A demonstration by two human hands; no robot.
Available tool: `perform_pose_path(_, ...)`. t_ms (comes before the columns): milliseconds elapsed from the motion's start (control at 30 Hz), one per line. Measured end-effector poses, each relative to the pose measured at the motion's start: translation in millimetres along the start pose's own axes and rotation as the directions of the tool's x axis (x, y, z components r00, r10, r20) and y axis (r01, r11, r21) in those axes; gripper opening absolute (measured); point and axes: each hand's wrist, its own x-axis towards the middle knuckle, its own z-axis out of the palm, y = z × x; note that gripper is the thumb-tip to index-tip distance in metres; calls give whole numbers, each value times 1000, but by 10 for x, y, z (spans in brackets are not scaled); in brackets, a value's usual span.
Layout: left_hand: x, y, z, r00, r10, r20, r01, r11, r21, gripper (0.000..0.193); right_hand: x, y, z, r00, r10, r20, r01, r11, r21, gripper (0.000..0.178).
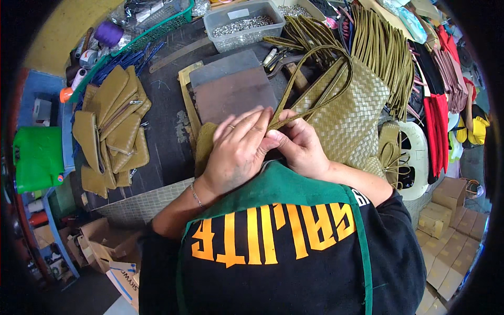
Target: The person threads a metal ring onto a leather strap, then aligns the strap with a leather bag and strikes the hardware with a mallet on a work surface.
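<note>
Both my hands are closed on a narrow olive strap (286,97) in front of my chest. My left hand (236,149) pinches it with the fingers held together and the thumb behind. Beside it, almost touching, my right hand (304,146) grips the strap between thumb and bent fingers. From there the strap loops up and over a woven olive bag (359,107) lying just right of my hands. More olive material (206,144) shows partly beneath my left hand. The strap's end is hidden by my fingers.
Olive zippered pouches (118,118) are piled on the left of the dark worktable (165,113). Ahead lie a brown-and-grey slab (231,89) and a clear bin (244,26) of small metal pieces. Several olive straps (383,52) hang at the right, near a white plastic chair (417,152).
</note>
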Motion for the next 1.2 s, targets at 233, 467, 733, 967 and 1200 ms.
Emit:
perform_pose_path(233, -38, 47, -250, 994, -103, 21, 102, 994, 48, 19, 73, -123, -75, 958, -231, 171, 280, 888, -364, 13)
perform_pose_path(467, -25, 54, -247, 999, 2, -36, -2, 1000, -15, 12, 56, -174, -88, 961, -193, 197, 246, 922, -300, 15)
perform_pose_path(733, -62, 46, -221, 998, 52, -31, -49, 996, 78, 12, 32, -194, -75, 959, -220, 178, 269, 903, -336, 16)
perform_pose_path(967, -84, 33, -232, 992, 119, -48, -109, 978, 176, 16, 95, -227, -122, 853, -391, 344, 520, 683, -513, 22)
perform_pose_path(1200, -39, 66, -297, 1000, 11, 28, -12, 1000, 26, 26, 104, -231, -90, 773, -485, 408, 632, 538, -558, 27)
